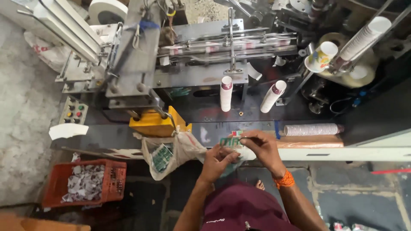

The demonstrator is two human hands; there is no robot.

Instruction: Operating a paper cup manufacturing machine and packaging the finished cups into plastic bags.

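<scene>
Printed blank (229, 143): flat paper cup cutout, pinched between both hands above the lap
Right hand (261, 147): fingertips nipping its top edge, apparently to steady it
Left hand (216, 161): cupped beneath, thumb pressing it
Sack (171, 152): open just left, similar cutouts inside
Cup stack (312, 129): lying beyond right hand

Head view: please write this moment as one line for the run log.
left hand: holds printed paper blank | right hand: pinches its top edge | nearby: open sack, orange crate of scraps | behind: cup machine
</scene>
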